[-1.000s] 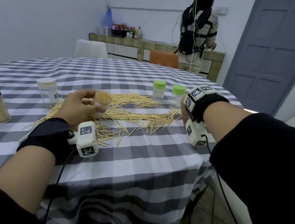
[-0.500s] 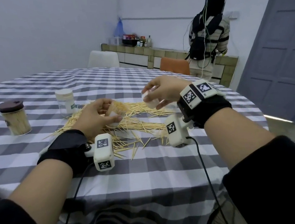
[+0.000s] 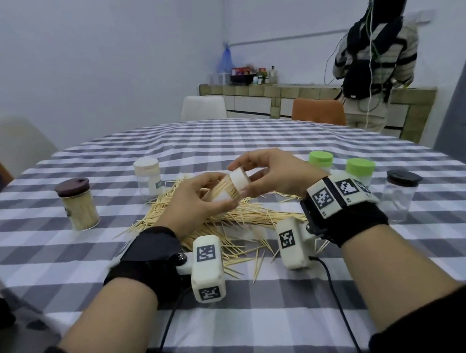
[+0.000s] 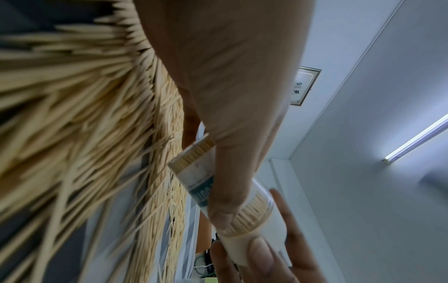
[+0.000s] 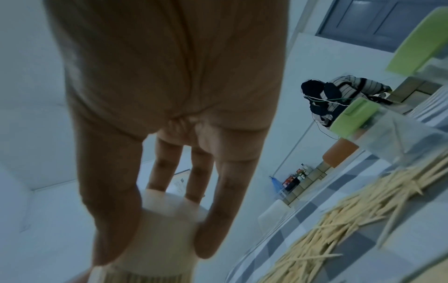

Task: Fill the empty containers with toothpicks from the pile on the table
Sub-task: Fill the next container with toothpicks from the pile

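My left hand (image 3: 199, 200) grips a small clear container (image 3: 223, 193) packed with toothpicks, held tilted above the toothpick pile (image 3: 248, 215). My right hand (image 3: 257, 170) pinches a white lid (image 3: 239, 178) that sits on the container's mouth. In the left wrist view the container (image 4: 201, 181) lies under my thumb and the white lid (image 4: 257, 237) is between the right fingertips. In the right wrist view the thumb and fingers surround the lid (image 5: 167, 226). The pile (image 5: 351, 222) spreads over the checked tablecloth (image 3: 120, 264).
A brown-lidded full jar (image 3: 78, 204) and a white-lidded container (image 3: 148, 181) stand at the left. Two green-lidded containers (image 3: 321, 160) (image 3: 360, 169) and an empty dark-lidded jar (image 3: 399, 196) stand at the right. A person (image 3: 372, 56) stands at the far counter. Chairs ring the table.
My right hand came in from the right with the white lid and set it on the mouth of the filled container, which my left hand lifted off the pile.
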